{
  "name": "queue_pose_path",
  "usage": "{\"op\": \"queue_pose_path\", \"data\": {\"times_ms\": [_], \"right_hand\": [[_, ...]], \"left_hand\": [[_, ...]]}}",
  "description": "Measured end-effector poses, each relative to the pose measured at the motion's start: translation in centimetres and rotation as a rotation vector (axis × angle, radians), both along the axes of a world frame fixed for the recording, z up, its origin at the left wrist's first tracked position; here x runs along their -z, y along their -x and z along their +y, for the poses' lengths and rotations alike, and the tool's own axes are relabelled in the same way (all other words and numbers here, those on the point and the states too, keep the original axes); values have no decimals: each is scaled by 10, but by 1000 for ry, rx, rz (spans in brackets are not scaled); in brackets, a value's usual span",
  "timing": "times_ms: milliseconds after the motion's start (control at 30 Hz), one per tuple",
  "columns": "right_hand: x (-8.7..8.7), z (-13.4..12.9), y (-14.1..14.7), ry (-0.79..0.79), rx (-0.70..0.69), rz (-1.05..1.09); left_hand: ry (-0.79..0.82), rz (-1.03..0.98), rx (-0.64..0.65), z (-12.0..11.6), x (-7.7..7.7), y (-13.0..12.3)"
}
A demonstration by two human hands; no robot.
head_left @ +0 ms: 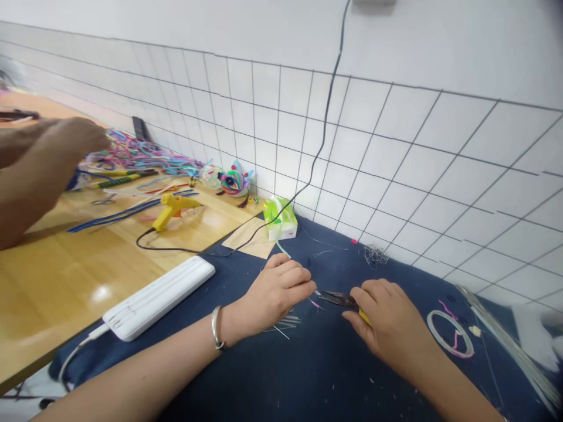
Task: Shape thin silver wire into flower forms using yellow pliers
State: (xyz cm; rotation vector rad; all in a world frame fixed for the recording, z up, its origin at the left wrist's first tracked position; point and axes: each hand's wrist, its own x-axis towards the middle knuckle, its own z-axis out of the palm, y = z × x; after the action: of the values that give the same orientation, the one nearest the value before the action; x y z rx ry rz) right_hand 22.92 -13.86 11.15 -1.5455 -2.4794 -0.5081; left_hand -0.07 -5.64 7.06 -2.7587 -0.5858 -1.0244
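My left hand (pixel 281 287), with a silver bangle at its wrist, is closed in a pinch over the dark blue cloth (pixel 308 375). Its fingers cover most of what they hold; a small pale tip shows at the fingertips. A pale green strip (pixel 282 249) rises behind this hand, and I cannot tell whether it is held. My right hand (pixel 387 316) grips pliers (pixel 338 299) with yellow handles. Their jaws are slightly parted and point at my left fingertips. Short thin rods (pixel 288 322) and a pink scrap (pixel 315 304) lie below my left hand.
A white power strip (pixel 160 296), yellow glue gun (pixel 173 211) and its black cable are at left. A green tissue pack (pixel 280 218) stands by the wire grid. Tangled wire (pixel 375 256) and a white ring (pixel 449 334) lie right. Another person's arms (pixel 48 164) reach over colourful strips.
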Motion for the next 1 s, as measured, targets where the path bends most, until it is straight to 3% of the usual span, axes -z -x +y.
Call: {"op": "queue_pose_path", "data": {"times_ms": [133,467,1000], "right_hand": [[-9,17,12,24,-45,-5],[20,30,0,-2,-85,57],[26,28,2,-128,-103,-2]], "left_hand": [[-24,-67,-34,7,-7,9],[42,30,-42,14,-1,8],[90,145,-2,11,1,2]]}}
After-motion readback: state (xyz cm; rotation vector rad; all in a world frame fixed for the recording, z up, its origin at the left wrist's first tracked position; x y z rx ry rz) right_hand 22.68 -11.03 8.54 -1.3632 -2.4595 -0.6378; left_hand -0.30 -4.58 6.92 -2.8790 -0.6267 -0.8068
